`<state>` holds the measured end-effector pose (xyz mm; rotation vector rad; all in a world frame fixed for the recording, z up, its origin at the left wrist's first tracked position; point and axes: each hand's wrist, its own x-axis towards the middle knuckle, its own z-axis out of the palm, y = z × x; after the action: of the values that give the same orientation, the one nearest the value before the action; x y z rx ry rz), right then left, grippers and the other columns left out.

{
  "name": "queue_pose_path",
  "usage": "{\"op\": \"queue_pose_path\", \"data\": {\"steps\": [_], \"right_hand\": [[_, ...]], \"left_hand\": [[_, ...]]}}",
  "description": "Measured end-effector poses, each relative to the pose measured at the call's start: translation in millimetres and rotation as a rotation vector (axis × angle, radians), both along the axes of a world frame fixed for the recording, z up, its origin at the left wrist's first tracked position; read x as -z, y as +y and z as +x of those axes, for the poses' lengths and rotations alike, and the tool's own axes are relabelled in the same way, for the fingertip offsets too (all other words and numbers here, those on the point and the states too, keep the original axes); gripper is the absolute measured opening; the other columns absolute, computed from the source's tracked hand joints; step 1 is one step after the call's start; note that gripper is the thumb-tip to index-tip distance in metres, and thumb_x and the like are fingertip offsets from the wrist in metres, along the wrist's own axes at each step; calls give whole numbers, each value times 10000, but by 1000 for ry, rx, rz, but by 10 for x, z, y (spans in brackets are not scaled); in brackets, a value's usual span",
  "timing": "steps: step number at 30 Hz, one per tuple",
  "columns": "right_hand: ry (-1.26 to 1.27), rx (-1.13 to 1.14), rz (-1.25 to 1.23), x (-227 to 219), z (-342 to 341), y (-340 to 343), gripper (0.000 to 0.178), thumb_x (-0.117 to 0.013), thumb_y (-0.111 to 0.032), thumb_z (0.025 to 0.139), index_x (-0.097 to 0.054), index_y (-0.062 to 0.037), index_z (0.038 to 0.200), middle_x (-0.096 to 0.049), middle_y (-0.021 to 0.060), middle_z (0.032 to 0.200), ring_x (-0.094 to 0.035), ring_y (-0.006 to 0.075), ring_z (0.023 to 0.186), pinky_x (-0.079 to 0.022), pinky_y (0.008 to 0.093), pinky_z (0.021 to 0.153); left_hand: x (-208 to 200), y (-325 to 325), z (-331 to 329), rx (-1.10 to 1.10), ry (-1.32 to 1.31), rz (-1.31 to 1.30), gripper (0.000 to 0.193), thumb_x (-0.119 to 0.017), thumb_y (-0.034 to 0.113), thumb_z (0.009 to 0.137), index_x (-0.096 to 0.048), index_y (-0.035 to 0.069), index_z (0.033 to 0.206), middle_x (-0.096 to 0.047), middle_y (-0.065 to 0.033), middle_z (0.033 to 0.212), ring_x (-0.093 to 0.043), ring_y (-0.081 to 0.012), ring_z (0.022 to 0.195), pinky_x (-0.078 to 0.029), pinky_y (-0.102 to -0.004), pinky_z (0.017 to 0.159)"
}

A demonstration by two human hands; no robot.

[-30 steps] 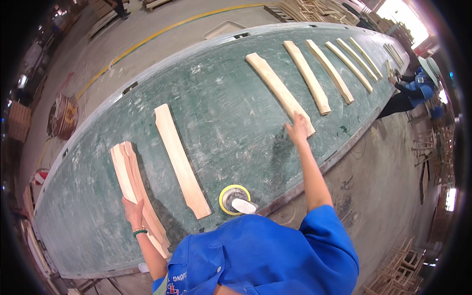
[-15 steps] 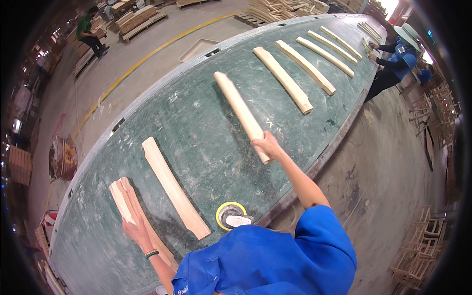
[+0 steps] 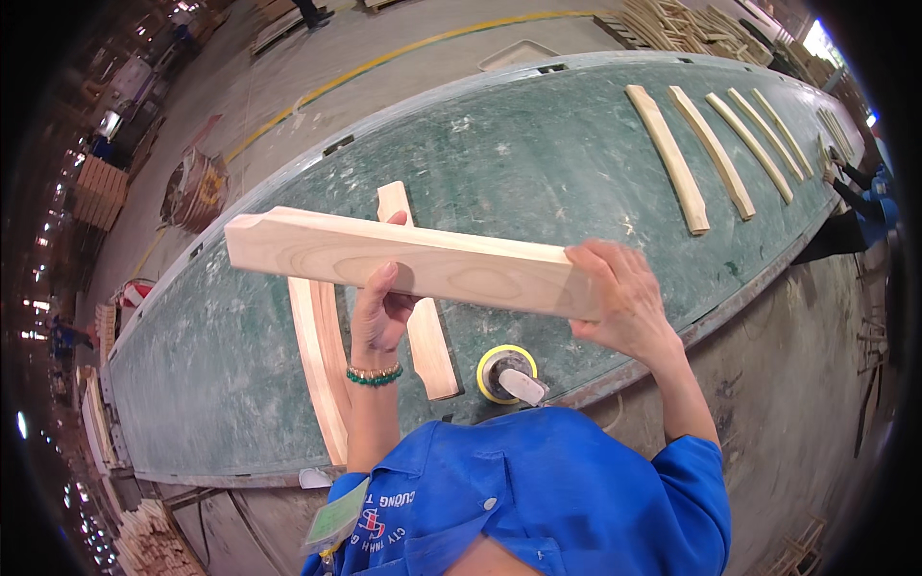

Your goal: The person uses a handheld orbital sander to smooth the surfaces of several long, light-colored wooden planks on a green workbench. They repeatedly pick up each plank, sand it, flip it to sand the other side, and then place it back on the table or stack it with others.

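Note:
Both hands hold a pale, notched wooden slat (image 3: 451, 264) up above the green table (image 3: 538, 163), lying nearly crosswise in front of me. My right hand (image 3: 626, 300) is closed around its right end. My left hand (image 3: 382, 312) grips it near the middle, the thumb on the near face and a fingertip showing over the upper edge. Behind and below it, a second slat (image 3: 432, 355) lies on the table, partly covered by the raised one. To its left rest slats side by side (image 3: 322, 355), their far ends hidden. A round sander with a yellow rim (image 3: 507, 374) sits near the table's front edge.
Several more slats (image 3: 669, 158) lie spaced out at the table's far right, where a co-worker in blue (image 3: 872, 206) reaches over the edge. A shallow tray (image 3: 519, 55) sits on the floor beyond. Stacked wood (image 3: 158, 538) stands below at the left.
My right hand has lifted the slat from the table and brought it left and toward me. My left hand has left the slats at the left and taken hold of it. The view has turned.

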<state>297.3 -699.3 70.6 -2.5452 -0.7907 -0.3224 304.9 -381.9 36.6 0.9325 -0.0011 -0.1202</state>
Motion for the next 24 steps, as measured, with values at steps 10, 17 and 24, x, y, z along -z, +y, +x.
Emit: {"op": "queue_pose_path", "data": {"steps": [10, 17, 24], "right_hand": [[701, 63, 1186, 194, 139, -64, 603, -636, -258, 960, -397, 11, 1443, -635, 149, 1126, -678, 169, 827, -579, 281, 702], [711, -3, 1225, 44, 76, -14, 530, -545, -232, 1007, -398, 51, 1431, -663, 153, 1103, -707, 215, 868, -598, 323, 748], [746, 11, 1243, 96, 75, -5, 532, -519, -246, 1015, -383, 35, 1446, -652, 165, 1144, -704, 232, 884, -592, 345, 770]], "left_hand": [[45, 284, -327, -341, -56, -196, 673, -700, 236, 869, -387, 105, 1451, -517, -92, 1354, -588, -240, 1189, -599, -420, 918], [71, 363, -395, -335, -127, -220, 700, -670, 217, 901, -319, 99, 1495, -516, -132, 1357, -575, -261, 1215, -592, -431, 925], [127, 415, -448, -304, -159, -220, 782, -694, 166, 838, -289, 105, 1504, -462, -155, 1415, -538, -285, 1260, -576, -449, 952]]}}
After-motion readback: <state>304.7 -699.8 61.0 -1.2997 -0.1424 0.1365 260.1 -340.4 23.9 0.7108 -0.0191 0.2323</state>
